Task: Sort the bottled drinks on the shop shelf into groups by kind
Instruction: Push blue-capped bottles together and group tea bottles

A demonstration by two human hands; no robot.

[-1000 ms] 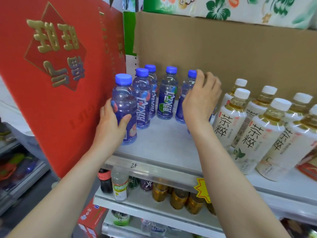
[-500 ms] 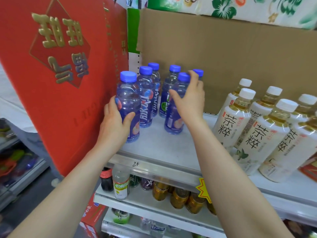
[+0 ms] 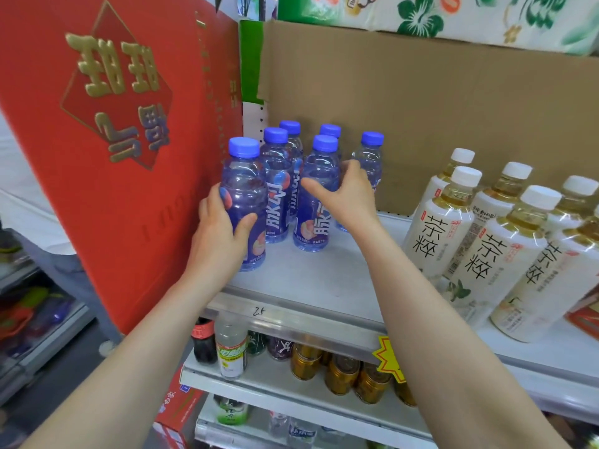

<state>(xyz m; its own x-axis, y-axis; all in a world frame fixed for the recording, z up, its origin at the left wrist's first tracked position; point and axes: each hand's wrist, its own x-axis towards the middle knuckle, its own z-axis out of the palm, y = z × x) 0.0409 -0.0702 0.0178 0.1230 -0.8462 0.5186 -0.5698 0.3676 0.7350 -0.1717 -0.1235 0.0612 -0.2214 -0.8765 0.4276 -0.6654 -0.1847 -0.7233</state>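
Blue-capped bottles [image 3: 277,189]: six clear bottles with blue and peach labels stand upright in a tight cluster at the left end of the shelf [image 3: 324,280], close to the red box.
Front bottle [image 3: 241,179]: nearest the shelf edge and furthest left of the cluster, upright, with its base on the shelf.
Left hand [image 3: 217,234]: wrapped around the lower half of the front bottle, with the thumb on the label facing us and the fingers curled round the left side.
Second bottle [image 3: 317,166]: upright, one row back and to the right of the front bottle, touching its neighbours.
Right hand [image 3: 346,199]: grips the second bottle from the right, with the thumb stretched across its front and the fingers curled round its far side.
Tea bottles [image 3: 436,228]: a group with white caps, white labels and pale yellow drink at the right end of the same shelf, well apart from the blue group, with bare shelf between.
Red box [image 3: 113,157]: large, with gold characters, standing on end to the left of the shelf.
Cardboard sheet [image 3: 421,108]: plain brown, lining the back of the shelf behind both groups.
Lower shelf [image 3: 259,387]: holds gold cans [image 3: 340,372], a dark bottle [image 3: 204,341] and a pale bottle with a green label [image 3: 231,351].
Yellow star tag [image 3: 387,354]: fixed to the front rail below the right forearm.
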